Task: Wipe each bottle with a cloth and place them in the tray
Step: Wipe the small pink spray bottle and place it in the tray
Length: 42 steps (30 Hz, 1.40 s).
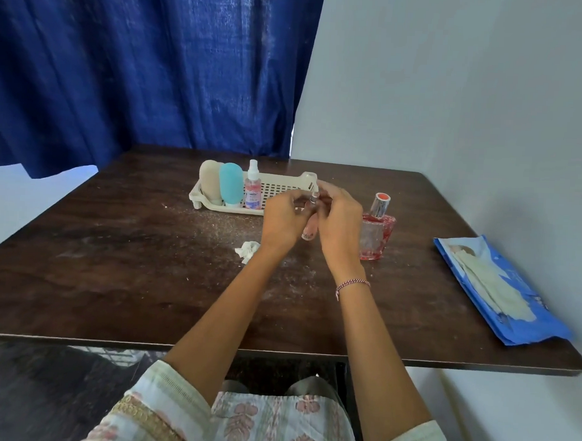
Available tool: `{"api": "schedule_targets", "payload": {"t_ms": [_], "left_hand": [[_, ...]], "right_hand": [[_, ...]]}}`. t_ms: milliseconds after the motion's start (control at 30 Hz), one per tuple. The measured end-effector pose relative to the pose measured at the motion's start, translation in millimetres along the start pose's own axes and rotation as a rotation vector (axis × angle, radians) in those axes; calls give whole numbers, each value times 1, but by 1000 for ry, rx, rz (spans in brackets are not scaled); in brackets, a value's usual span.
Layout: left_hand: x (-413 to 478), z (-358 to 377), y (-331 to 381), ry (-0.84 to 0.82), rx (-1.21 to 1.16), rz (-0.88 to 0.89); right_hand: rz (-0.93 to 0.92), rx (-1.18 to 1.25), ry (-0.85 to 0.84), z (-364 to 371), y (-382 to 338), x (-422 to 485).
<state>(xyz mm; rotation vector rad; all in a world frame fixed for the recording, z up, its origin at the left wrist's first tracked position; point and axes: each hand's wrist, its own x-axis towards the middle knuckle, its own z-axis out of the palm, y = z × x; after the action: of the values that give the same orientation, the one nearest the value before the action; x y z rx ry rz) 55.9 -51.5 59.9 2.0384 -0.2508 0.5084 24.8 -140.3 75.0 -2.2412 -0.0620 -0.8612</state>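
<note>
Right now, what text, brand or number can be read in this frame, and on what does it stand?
Nothing can be read.
On the pink spray bottle in the tray: label with a blue band, print too small.
On the small bottle held by the left hand and right hand: dark print, blurred.
On the blue wipes pack: white markings, blurred.

Five bottles (pixel 377 235), one tray (pixel 277 188), one cloth (pixel 246 250)

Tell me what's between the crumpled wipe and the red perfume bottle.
In the head view, the left hand and right hand, together holding a small bottle.
</note>
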Motion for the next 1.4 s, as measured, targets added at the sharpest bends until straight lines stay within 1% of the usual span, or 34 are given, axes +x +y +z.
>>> {"api": "schedule_targets", "payload": {"t_ms": [133,233,367,600,800,900,1000,1067,1133,1267,1333,1400], "left_hand": [[8,-28,-15,75,31,10],[13,-49,-28,144,23,12],[16,-66,-50,188,21,15],[12,-67,-81,209,-42,80],[16,-66,-96,214,-149,41],[20,-70,-99,202,-185,33],[22,-69,-100,164,-217,40],[21,-69,-99,125,-247,44],[21,-69,-99,105,-279,41],[20,-67,-99,67,-322,22],[19,-66,-98,39,-326,11],[19,-65,-98,23,-333,7]], "right_hand": [[42,246,70,20,-13,0],[70,293,62,37,-15,-5],[28,231,-73,58,-6,-16],[-144,98,-301,73,0,-30],[-167,-62,-509,77,4,-35],[-184,-85,-567,78,6,-35],[-209,-40,-548,78,7,-34],[-195,3,-497,77,8,-32],[-133,74,-403,73,10,-28],[49,231,-209,64,12,-17],[107,288,-158,62,11,-14],[118,316,-130,62,10,-10]]}}
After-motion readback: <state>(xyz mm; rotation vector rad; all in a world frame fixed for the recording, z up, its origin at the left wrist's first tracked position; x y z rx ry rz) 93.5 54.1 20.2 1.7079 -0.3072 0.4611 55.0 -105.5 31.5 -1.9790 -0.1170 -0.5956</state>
